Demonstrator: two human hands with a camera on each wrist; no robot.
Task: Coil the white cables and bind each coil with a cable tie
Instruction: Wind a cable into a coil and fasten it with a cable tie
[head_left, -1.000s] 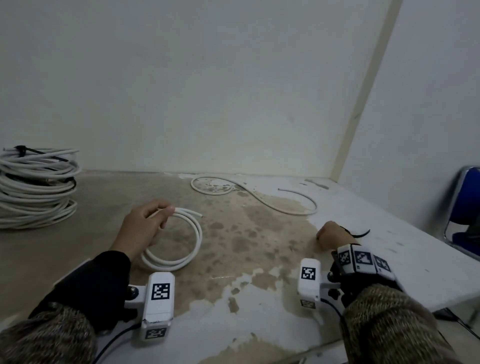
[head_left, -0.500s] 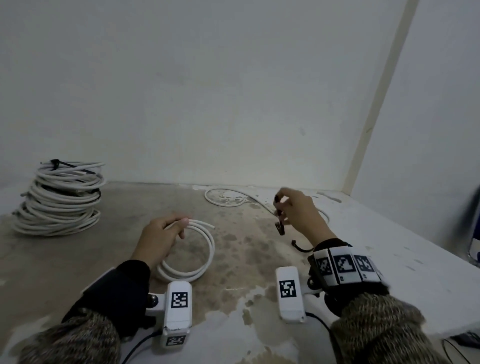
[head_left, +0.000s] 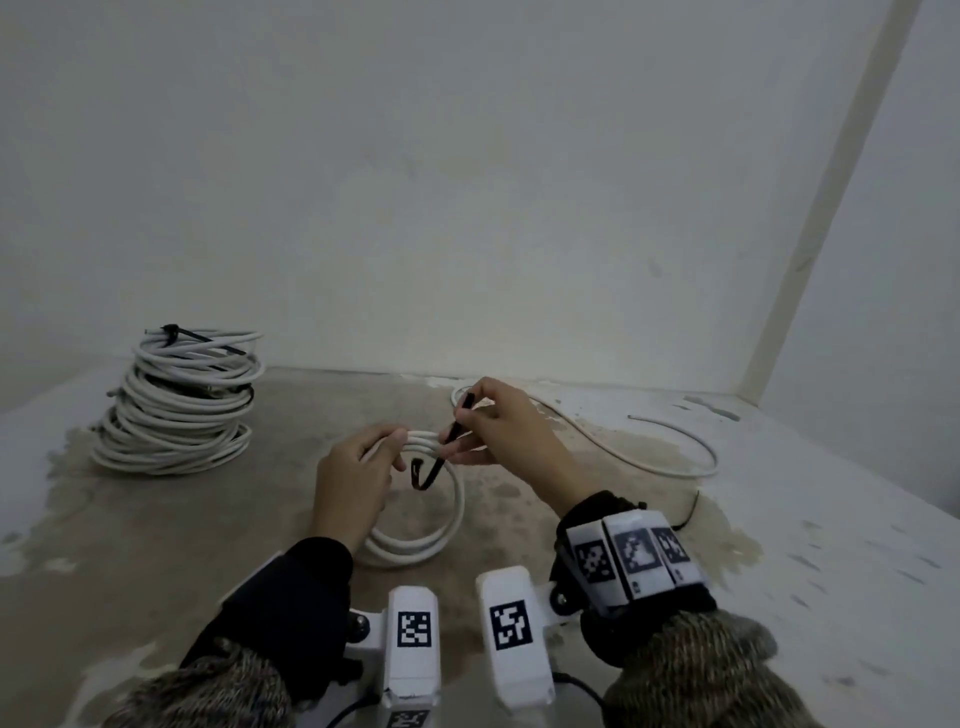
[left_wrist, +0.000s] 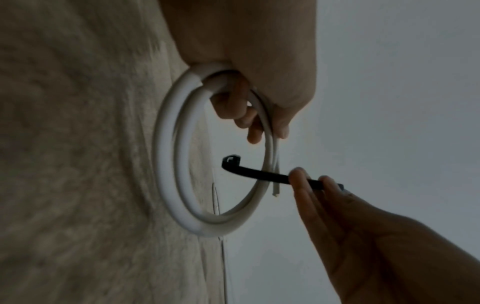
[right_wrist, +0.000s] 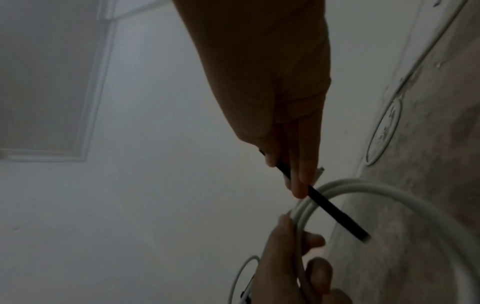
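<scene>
Left hand (head_left: 349, 480): gripped the small coil of white round cable (head_left: 451, 525) at its top, fingers curled round the bundled turns – coil held tilted, its lower arc down near the stained grey tabletop (head_left: 156, 545) (contact there not clear).
Right hand (head_left: 511, 431): pinched a black plastic cable tie (head_left: 439, 457) between thumb and fingertips, just right of the left hand's grip.
Tie position: the left wrist view showed the cable tie (left_wrist: 259, 173) crossing the coil (left_wrist: 168, 164) and poking into the ring, head end free inside the loop and bent back on itself. Not closed around the turns.
Right wrist view: same tie (right_wrist: 335, 211) ran diagonally across the white turns (right_wrist: 389, 191), free end past the cable, right fingertips (right_wrist: 301, 185) clamped on the strip.
Cable end: a cut end of the coil stuck out beside the tie, near the right fingers.
Done stack: tall pile of coiled white cables (head_left: 179, 405) at far left of the table, a black tie on top – well apart from both hands.
Loose cable: one long uncoiled white cable (head_left: 670, 452) lay curved on the table behind and right of the right hand.
Spare tie: a thin black strip (head_left: 688, 512) lay on the table just right of the right wrist (looked like another tie, too small to confirm).
</scene>
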